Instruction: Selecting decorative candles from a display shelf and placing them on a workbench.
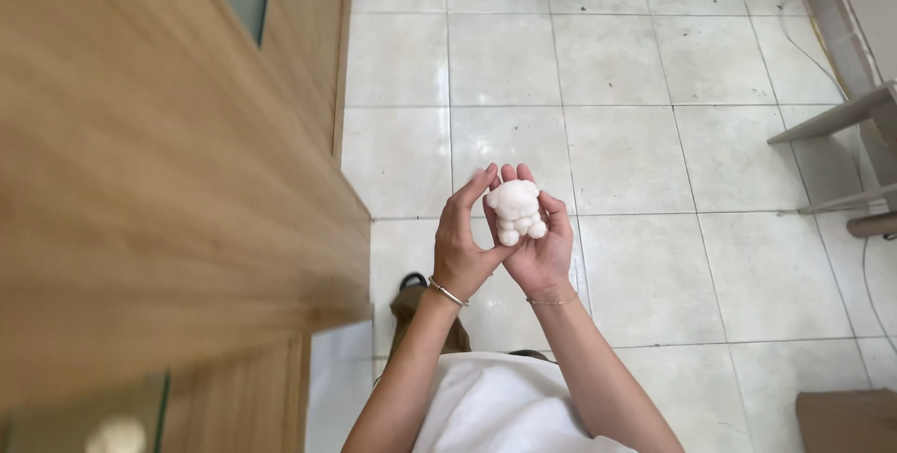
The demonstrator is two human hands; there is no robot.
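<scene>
Centrally, small white plush bear (515, 211): lay in cupped, half-open right hand (539, 249), fingers curled behind it. Left hand (462, 240), loosely open, touched bear's side with thumb and fingertips, above tiled floor (635, 135).

Floor (607, 70): large pale square tiles with thin grey grout lines, some dark scuffs and specks. Landmark taken as the wooden cabinet (140, 163), which stood on the floor along the left edge. Far across from the cabinet, at the right edge, grey shelf boards (841, 117) stood with a thin cable (813, 51) trailing on the tiles beside them. A brown box (846, 420) sat on the floor in the near right corner, well apart from the cabinet.
</scene>
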